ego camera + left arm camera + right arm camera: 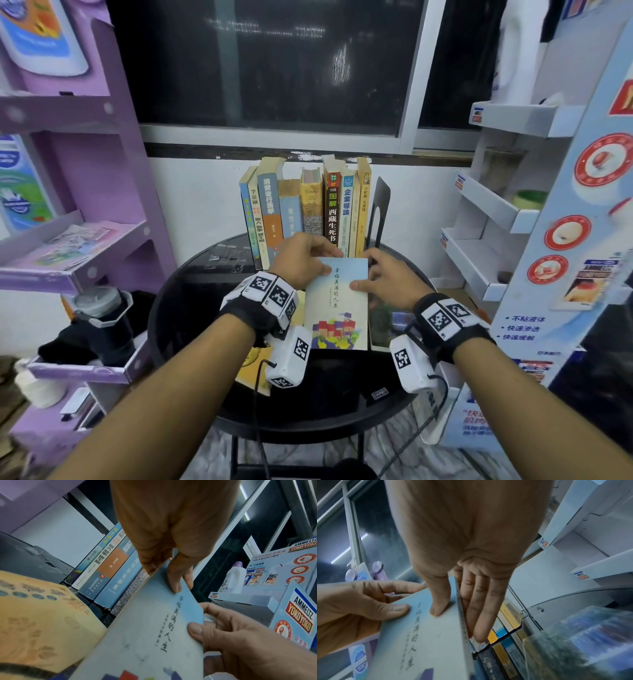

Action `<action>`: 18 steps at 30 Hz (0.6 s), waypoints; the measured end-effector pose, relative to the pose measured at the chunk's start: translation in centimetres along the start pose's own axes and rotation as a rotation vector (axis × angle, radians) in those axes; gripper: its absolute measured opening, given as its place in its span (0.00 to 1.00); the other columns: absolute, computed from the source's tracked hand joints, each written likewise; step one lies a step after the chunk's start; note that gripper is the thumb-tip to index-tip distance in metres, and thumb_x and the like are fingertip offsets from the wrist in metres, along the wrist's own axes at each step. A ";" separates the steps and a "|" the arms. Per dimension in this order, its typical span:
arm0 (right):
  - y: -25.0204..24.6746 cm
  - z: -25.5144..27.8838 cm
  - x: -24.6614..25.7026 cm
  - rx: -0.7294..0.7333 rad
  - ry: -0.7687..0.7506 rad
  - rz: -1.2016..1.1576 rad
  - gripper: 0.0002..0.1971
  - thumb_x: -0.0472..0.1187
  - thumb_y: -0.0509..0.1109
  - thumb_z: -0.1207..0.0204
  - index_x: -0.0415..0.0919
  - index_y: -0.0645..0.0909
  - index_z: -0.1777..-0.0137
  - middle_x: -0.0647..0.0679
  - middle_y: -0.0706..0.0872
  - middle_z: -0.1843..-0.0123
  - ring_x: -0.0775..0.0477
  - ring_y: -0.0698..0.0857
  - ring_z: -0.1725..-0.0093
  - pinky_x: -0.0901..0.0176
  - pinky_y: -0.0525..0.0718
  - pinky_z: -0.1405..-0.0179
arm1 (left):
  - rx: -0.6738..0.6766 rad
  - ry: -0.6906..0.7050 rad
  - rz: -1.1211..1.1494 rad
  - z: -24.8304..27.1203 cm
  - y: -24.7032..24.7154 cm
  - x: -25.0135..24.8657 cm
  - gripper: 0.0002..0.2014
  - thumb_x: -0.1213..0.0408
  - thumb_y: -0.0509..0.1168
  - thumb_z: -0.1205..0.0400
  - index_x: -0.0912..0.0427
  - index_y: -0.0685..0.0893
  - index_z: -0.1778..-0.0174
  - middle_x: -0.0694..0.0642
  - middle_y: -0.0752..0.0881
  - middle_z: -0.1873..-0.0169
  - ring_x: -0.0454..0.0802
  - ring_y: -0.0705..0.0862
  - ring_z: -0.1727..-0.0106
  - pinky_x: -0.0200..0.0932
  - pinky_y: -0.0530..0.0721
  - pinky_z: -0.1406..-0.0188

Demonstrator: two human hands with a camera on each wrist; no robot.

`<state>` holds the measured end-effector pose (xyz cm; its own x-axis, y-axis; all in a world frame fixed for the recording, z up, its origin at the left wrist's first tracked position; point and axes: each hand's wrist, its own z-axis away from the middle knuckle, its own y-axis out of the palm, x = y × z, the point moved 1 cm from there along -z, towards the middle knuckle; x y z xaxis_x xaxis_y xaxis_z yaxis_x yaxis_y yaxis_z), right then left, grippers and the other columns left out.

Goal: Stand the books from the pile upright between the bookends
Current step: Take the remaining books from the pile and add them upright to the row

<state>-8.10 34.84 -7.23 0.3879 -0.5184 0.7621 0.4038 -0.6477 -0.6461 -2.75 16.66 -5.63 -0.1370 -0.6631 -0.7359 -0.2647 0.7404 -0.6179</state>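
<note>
A pale blue book [337,305] with a Chinese title and painted houses is held in both hands, just in front of the row of upright books [305,209]. My left hand [318,262] pinches its top left corner, thumb on the cover [176,582]. My right hand [371,277] grips its right edge, thumb on top and fingers [477,609] underneath. A black bookend [381,209] stands at the row's right end. Under the blue book lie a yellow book [255,366] and a green-covered book [382,323].
The books stand on a round black table [191,301]. A purple display rack [85,240] is close on the left, and white shelves [496,212] with a blue product stand [565,291] on the right. A dark window [274,61] is behind the row.
</note>
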 end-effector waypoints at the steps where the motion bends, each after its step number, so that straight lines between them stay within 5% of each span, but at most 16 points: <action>1: -0.1 0.0 0.3 -0.002 -0.015 -0.035 0.15 0.36 0.74 0.24 0.46 0.72 0.42 0.37 0.88 0.48 0.44 0.91 0.54 0.43 0.92 0.61 | -0.019 0.017 0.010 -0.1 -0.1 -0.1 0.12 0.76 0.72 0.25 0.54 0.89 0.54 0.48 0.88 0.59 0.44 0.86 0.53 0.39 0.85 0.55; 4: -0.5 0.0 0.9 -0.011 -0.054 -0.073 0.13 0.33 0.72 0.23 0.49 0.72 0.50 0.35 0.87 0.47 0.43 0.91 0.53 0.42 0.91 0.63 | -0.086 0.037 0.041 -0.2 -0.3 -0.4 0.12 0.76 0.70 0.24 0.52 0.89 0.55 0.45 0.87 0.61 0.40 0.84 0.57 0.29 0.81 0.62; 10: -2.0 -0.2 1.6 -0.076 -0.093 -0.100 0.11 0.32 0.71 0.22 0.40 0.70 0.47 0.44 0.86 0.45 0.48 0.90 0.54 0.47 0.91 0.68 | -0.185 0.046 0.070 -1.2 0.3 -0.3 0.09 0.64 0.71 0.21 0.51 0.87 0.46 0.48 0.85 0.49 0.49 0.84 0.46 0.49 0.86 0.46; 12: -2.6 -0.3 1.7 -0.090 -0.097 -0.104 0.12 0.32 0.71 0.22 0.38 0.69 0.47 0.44 0.85 0.42 0.48 0.90 0.54 0.51 0.90 0.69 | -0.175 0.021 0.130 -1.5 0.7 -0.5 0.11 0.63 0.70 0.20 0.52 0.85 0.42 0.51 0.83 0.46 0.50 0.84 0.48 0.48 0.88 0.52; 15: -3.5 -0.4 1.7 -0.083 -0.082 -0.050 0.14 0.33 0.71 0.22 0.36 0.68 0.45 0.43 0.84 0.42 0.46 0.89 0.54 0.53 0.90 0.70 | -0.134 0.014 0.167 -2.3 1.3 -1.0 0.08 0.65 0.68 0.19 0.54 0.82 0.44 0.52 0.82 0.47 0.46 0.83 0.55 0.34 0.84 0.68; 18: -4.1 -0.4 1.6 -0.036 -0.042 -0.028 0.12 0.33 0.71 0.21 0.41 0.71 0.44 0.42 0.85 0.44 0.45 0.89 0.54 0.50 0.91 0.68 | -0.100 0.042 0.146 -3.4 1.9 -1.5 0.06 0.68 0.68 0.19 0.55 0.80 0.49 0.52 0.81 0.49 0.45 0.81 0.56 0.31 0.78 0.70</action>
<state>-9.48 36.50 -3.36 0.4116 -0.4763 0.7770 0.3852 -0.6818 -0.6219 -6.29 18.65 -4.75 -0.2204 -0.5551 -0.8020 -0.3322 0.8158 -0.4734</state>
